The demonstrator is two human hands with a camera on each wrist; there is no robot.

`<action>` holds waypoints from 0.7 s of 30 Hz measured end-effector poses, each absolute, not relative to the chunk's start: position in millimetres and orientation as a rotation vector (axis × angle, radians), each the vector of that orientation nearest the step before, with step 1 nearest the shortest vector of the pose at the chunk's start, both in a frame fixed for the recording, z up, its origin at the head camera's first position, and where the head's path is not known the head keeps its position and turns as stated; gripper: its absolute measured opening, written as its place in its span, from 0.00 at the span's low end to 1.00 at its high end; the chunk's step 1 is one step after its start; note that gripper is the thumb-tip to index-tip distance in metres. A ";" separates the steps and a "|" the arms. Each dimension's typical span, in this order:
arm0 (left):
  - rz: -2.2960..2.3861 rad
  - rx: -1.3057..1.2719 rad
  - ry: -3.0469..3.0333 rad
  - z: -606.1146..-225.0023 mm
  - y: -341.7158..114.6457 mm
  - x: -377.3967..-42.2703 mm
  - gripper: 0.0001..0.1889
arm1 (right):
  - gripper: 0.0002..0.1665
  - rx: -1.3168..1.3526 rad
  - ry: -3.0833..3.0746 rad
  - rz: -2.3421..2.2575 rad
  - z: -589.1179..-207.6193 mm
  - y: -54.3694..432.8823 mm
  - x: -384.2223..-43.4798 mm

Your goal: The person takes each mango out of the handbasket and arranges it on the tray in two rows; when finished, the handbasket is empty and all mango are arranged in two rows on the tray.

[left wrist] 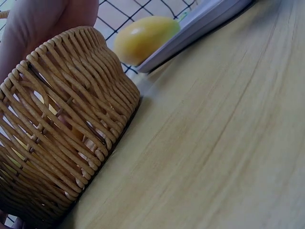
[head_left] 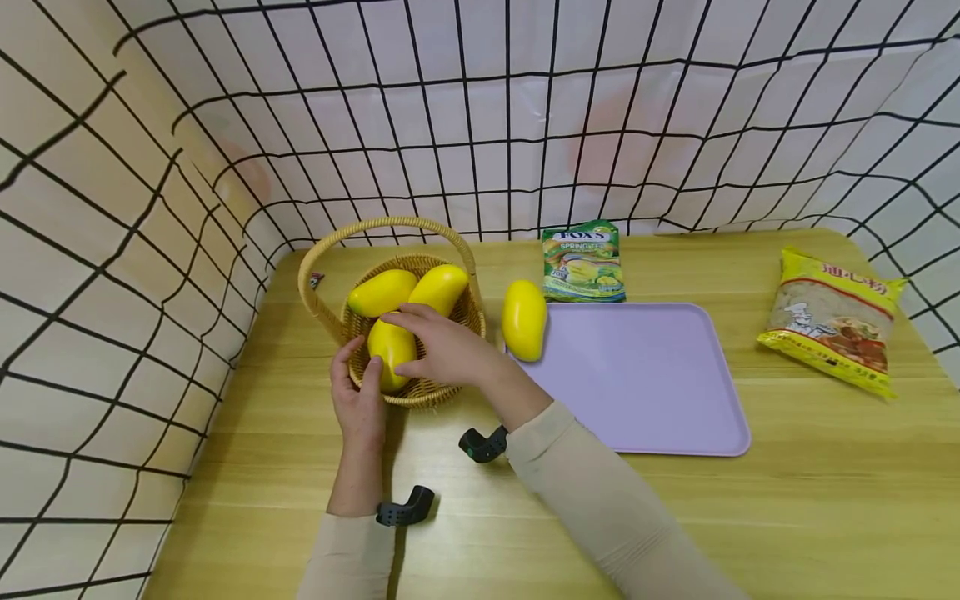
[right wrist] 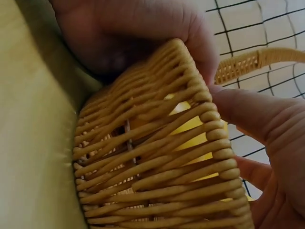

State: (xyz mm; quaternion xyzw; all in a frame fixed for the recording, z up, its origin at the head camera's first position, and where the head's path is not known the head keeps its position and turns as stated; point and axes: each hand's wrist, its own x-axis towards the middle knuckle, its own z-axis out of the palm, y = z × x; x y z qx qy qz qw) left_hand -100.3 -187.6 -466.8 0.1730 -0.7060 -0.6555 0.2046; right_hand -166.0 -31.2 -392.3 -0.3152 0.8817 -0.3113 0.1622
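A wicker basket (head_left: 427,400) with an arched handle holds a front mango (head_left: 387,343) and, behind it, a left mango (head_left: 381,292) and a right mango (head_left: 441,287). My left hand (head_left: 362,412) grips the basket's front-left rim, its thumb over the inner side. Bent over the front mango, my right hand (head_left: 453,346) holds it between thumb and fingers inside the basket. The right wrist view shows the basket's woven wall (right wrist: 162,157) between both hands, with yellow showing through its gaps.
Another mango (head_left: 525,321) leans on the left edge of a lilac tray (head_left: 645,383). A green Fox's candy bag (head_left: 583,262) lies behind the tray, and a yellow food packet (head_left: 832,321) sits at the right. Black wire mesh (head_left: 510,125) encloses the table's back and sides.
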 end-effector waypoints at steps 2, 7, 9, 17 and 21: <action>-1.823 0.480 -1.972 -466.7 -187.4 -100.6 0.21 | 0.44 -0.898 2.497 -0.879 -393.0 -35.0 -171.0; -1.814 0.462 -1.968 -468.0 -187.8 -101.1 0.21 | 0.44 -0.929 2.476 -0.854 -397.4 -41.7 -179.6; -1.812 0.457 -1.963 -468.6 -188.0 -101.5 0.20 | 0.43 -0.945 2.470 -0.846 -399.5 -44.0 -181.8; -1.813 0.453 -1.965 -468.6 -188.0 -102.2 0.21 | 0.43 -0.972 2.498 -0.832 -406.6 -50.9 -186.3; -1.827 0.466 -1.967 -468.1 -188.1 -102.2 0.21 | 0.42 -0.962 2.504 -0.846 -407.4 -51.6 -185.9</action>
